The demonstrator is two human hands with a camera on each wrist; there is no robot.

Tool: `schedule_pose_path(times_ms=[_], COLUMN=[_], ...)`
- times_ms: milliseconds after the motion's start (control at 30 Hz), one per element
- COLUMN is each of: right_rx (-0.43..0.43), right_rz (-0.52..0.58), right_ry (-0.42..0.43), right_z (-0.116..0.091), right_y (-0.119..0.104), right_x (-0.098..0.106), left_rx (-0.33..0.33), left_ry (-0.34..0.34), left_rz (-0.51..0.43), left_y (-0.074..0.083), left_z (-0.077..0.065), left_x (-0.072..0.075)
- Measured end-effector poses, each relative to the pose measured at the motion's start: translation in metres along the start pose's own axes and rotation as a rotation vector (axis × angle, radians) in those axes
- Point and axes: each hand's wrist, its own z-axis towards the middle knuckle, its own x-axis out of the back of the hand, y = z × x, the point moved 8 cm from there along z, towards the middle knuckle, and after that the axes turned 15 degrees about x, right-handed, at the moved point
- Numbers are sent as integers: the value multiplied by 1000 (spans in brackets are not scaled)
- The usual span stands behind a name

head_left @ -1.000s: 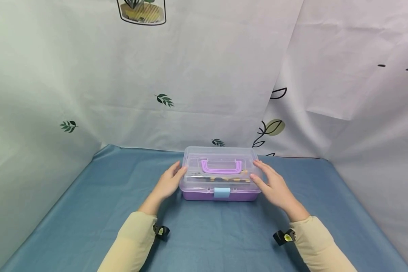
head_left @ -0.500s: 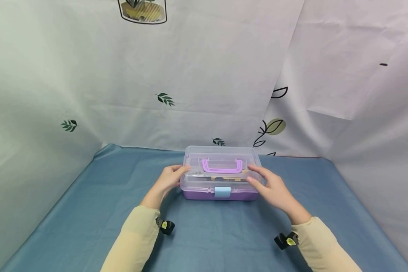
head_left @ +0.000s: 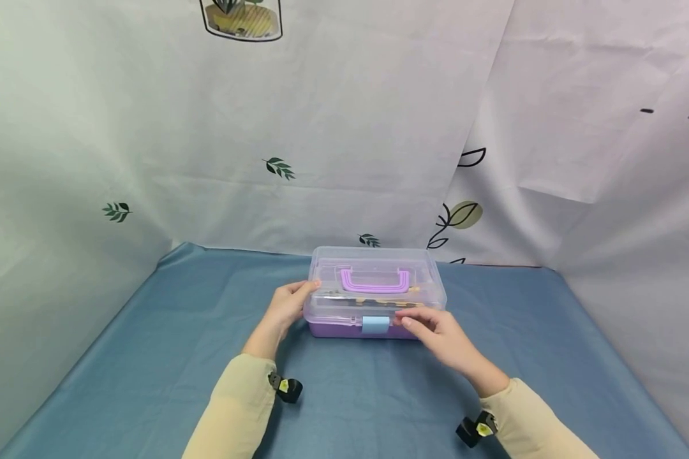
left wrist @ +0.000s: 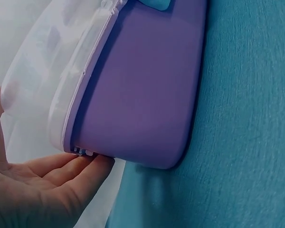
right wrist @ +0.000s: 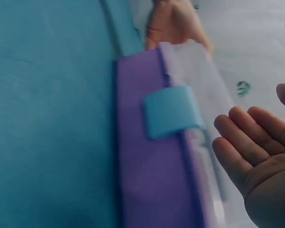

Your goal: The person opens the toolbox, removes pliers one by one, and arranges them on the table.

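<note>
A plastic storage box (head_left: 333,331) has a purple base, a clear lid (head_left: 379,258) with a purple handle (head_left: 375,290), and a light blue latch (head_left: 376,325) at its front. The lid is down. My left hand (head_left: 285,307) holds the box's left end, thumb on the lid and fingers under the rim along the side (left wrist: 61,183). My right hand (head_left: 443,336) hovers before the front, right of the latch, with its fingers slightly bent and nothing in them. In the right wrist view, the fingertips (right wrist: 223,142) are beside the latch (right wrist: 173,113).
A blue cloth (head_left: 344,408) covers the table under the box. Behind and at both sides hang pale fabric walls (head_left: 356,127) with leaf prints. Long yellowish-black items (head_left: 387,302) show through the clear lid.
My right hand has left the lid's right side and moved left and down toward the latch. My left hand has closed in on the box's left end. The box stays in place.
</note>
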Motion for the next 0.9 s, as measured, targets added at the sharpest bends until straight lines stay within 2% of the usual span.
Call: schedule_pose_path(times_ms=[167,333,600,900], right_rx=[-132,-193,-318,-512], right_rz=[148,216,302,368], right_ry=[-29,-36,23,99], right_z=[-10,-16,-20,-25], right_y=[22,34,48,63], right_x=[-17,-26,-33,-42], left_rx=[-1,-3,-6,-10], left_ry=[3,14,11,10], left_rz=[-8,-1,-3,1], left_y=[-5,-5,-4,-2], left_z=[-1,-2,0,-2], left_x=[-2,-2,-1,0])
